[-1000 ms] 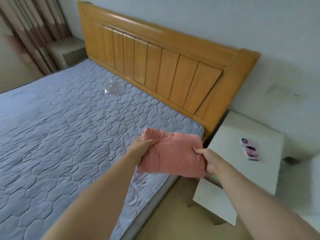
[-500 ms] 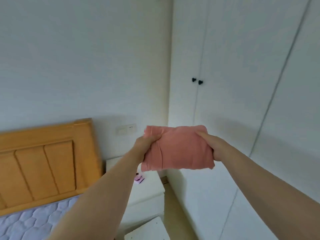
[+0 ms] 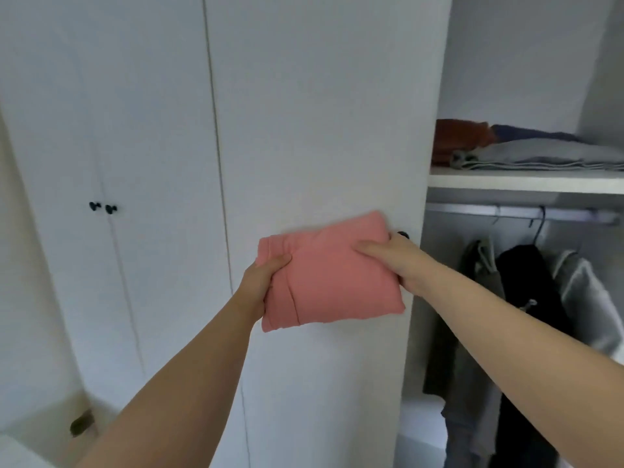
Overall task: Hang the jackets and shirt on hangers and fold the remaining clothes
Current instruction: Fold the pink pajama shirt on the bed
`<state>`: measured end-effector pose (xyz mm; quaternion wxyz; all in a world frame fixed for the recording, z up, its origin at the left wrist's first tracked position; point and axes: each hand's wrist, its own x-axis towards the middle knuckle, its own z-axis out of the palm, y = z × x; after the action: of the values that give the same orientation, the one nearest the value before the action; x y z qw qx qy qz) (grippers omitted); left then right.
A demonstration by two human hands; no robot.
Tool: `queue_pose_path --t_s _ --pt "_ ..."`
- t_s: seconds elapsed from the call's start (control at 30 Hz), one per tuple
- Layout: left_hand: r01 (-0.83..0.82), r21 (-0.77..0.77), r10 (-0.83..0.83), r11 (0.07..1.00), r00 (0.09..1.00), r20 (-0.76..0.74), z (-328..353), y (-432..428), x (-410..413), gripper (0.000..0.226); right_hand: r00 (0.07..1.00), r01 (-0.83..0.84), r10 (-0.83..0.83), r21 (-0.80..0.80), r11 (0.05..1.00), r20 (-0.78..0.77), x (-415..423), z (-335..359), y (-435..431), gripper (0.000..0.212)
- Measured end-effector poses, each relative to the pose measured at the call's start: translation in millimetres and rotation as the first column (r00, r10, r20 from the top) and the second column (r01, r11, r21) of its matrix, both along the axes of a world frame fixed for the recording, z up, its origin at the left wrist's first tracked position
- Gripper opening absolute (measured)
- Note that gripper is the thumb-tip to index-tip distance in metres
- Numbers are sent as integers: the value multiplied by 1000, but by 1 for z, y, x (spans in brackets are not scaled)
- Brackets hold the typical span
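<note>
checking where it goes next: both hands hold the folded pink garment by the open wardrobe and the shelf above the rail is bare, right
Not bare: the head view shows folded clothes on the shelf above the rail. The rest stands: left hand and right hand hold the pink garment.

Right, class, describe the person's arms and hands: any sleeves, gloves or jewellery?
The left arm and right arm are bare up to the frame edge, no sleeves in view. The left hand and right hand wear no gloves; no watch, bracelet or ring shows.
</note>
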<state>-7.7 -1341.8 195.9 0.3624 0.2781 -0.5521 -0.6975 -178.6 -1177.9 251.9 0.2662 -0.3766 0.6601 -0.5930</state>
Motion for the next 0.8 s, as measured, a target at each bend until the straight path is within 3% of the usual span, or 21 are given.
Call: queue_pose_path --t_s 0.1,0.23,0.43,0.6,0.73,0.8 --pt "109 -59 -112 992 993 -37 16 33 -43 37 988 151 -152 -108 983 5 -19 11 53 54" --pt "159 -321 -161 934 987 18 33 80 -86 29 928 340 -357 -155 928 -102 -39 21 124 52" --pt "29 -669 -84 743 995 -50 110 143 -127 54 792 533 -604 -380 756 -92 -71 69 182 48" --pt "-124 -734 -4 667 985 -171 152 190 -154 66 664 591 -741 -537 602 -100 -95 106 203 34" --pt "-99 -777 -118 622 969 -218 198 216 -186 72 571 612 -821 -651 449 -29 -128 149 217 23" --pt "-77 -756 -166 650 957 -239 220 218 -207 78 537 611 -843 -680 404 -18 -148 167 219 25"
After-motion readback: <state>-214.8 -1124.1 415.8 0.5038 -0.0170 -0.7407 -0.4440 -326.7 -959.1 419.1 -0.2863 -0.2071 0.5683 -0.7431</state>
